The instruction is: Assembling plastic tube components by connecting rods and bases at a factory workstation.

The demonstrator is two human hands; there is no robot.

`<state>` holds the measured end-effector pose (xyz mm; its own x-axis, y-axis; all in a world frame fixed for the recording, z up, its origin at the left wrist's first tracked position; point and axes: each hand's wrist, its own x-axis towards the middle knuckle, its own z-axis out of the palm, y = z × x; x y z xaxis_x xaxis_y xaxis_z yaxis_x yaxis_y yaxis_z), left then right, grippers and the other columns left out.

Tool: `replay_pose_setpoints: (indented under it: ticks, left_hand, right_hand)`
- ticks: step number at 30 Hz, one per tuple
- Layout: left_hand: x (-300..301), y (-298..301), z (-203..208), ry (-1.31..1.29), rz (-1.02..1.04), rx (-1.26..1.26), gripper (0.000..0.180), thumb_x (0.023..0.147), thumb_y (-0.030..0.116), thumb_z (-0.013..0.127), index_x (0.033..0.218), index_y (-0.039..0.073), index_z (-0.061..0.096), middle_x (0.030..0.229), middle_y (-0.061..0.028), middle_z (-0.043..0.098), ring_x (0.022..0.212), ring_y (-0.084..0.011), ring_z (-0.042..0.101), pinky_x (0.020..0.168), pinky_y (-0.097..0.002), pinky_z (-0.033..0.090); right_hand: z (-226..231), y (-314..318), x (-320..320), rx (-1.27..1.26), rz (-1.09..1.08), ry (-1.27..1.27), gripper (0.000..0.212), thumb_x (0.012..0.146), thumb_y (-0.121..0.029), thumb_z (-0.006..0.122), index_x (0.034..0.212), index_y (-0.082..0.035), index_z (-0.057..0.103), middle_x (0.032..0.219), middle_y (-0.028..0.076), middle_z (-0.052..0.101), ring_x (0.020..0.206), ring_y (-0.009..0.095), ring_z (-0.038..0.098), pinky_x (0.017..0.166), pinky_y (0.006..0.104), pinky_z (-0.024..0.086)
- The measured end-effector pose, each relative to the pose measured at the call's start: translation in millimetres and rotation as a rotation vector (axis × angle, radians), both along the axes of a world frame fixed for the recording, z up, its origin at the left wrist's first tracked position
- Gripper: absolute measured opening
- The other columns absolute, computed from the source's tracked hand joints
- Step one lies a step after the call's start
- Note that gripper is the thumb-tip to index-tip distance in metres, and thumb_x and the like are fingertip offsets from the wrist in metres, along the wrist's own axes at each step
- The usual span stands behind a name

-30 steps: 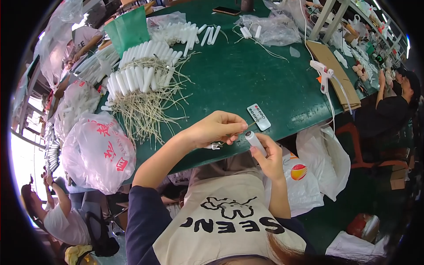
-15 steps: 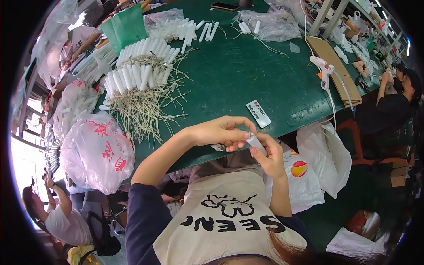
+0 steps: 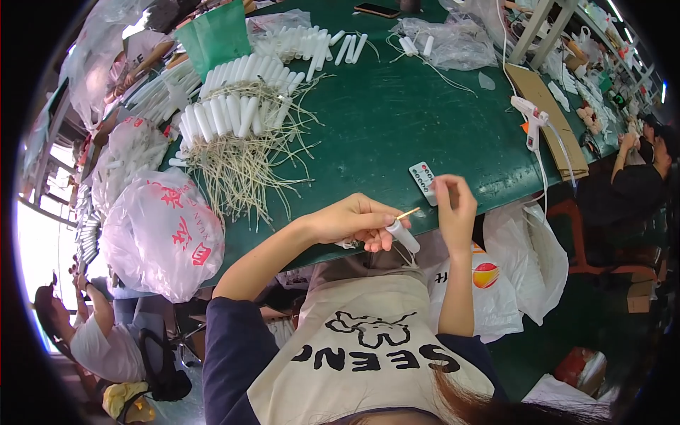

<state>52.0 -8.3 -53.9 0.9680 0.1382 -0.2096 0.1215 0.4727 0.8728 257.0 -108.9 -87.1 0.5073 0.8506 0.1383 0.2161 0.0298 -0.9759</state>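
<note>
My left hand (image 3: 363, 225) is closed on a white tube (image 3: 405, 236), held at a slant in front of the table's near edge. A thin, yellowish stick (image 3: 409, 212) juts out by its fingertips, at the tube's upper end. Pale wires (image 3: 409, 259) dangle below the tube. Off to the right, my right hand (image 3: 457, 209) is raised with its fingers loosely bent and a little blurred, apart from the tube; nothing shows in it. Its fingertips overlap the right side of a white remote control (image 3: 421, 175) lying on the table.
White tubes (image 3: 225, 117) with tangled pale wires (image 3: 244, 173) lie at the left of the green table (image 3: 382, 120). A white glue gun (image 3: 530, 117) and cardboard (image 3: 549, 113) are at the right edge. Stuffed plastic bags (image 3: 166, 237) flank the table. Other people sit nearby.
My right hand has let go of the tube and moved up and right, to the remote control. The tube stays in my left hand, and the yellowish stick now shows.
</note>
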Motion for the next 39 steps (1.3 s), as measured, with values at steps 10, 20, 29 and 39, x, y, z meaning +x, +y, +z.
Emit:
replay_pose_setpoints:
  ticks: [10,20,29,39]
  left_hand:
    - [-18.0,-18.9,14.9,0.051,-0.031,0.2,0.029,0.096,0.017,0.052,0.116,-0.003,0.061,0.079,-0.0098,0.07,0.065,-0.0084,0.064,0.061,-0.0217,0.051]
    - [-20.1,-19.3,16.0,0.118,-0.007,0.211,0.03,0.095,0.016,0.053,0.115,-0.004,0.061,0.081,-0.0128,0.07,0.067,-0.0105,0.066,0.062,-0.0223,0.054]
    - [-12.4,-8.0,4.4,0.162,0.081,0.043,0.029,0.096,0.019,0.054,0.114,-0.003,0.062,0.081,-0.0131,0.069,0.065,-0.0112,0.065,0.062,-0.0212,0.055]
    - [-8.3,-12.6,0.2,0.199,-0.024,-0.04,0.028,0.096,0.017,0.052,0.113,-0.003,0.061,0.08,-0.0133,0.069,0.064,-0.0106,0.065,0.061,-0.0207,0.054]
  right_hand:
    - [-26.9,19.3,1.1,-0.198,-0.246,-0.86,0.042,0.075,-0.031,0.074,0.1,-0.002,0.057,0.101,0.016,0.054,0.1,0.035,0.048,0.083,0.0458,0.041]
    - [-17.8,16.1,6.2,0.026,0.031,-0.397,0.027,0.086,-0.011,0.065,0.105,0.002,0.053,0.088,0.01,0.063,0.072,0.018,0.061,0.064,0.0279,0.048]
    - [13.2,-13.0,13.9,-0.16,0.361,0.12,0.014,0.097,-0.013,0.046,0.1,-0.001,0.054,0.066,0.006,0.059,0.05,0.01,0.054,0.048,0.0231,0.046]
    - [13.4,-25.3,21.3,-0.341,0.506,-0.026,0.032,0.096,-0.021,0.048,0.071,-0.002,0.055,0.05,0.002,0.054,0.041,0.006,0.048,0.037,0.0223,0.037]
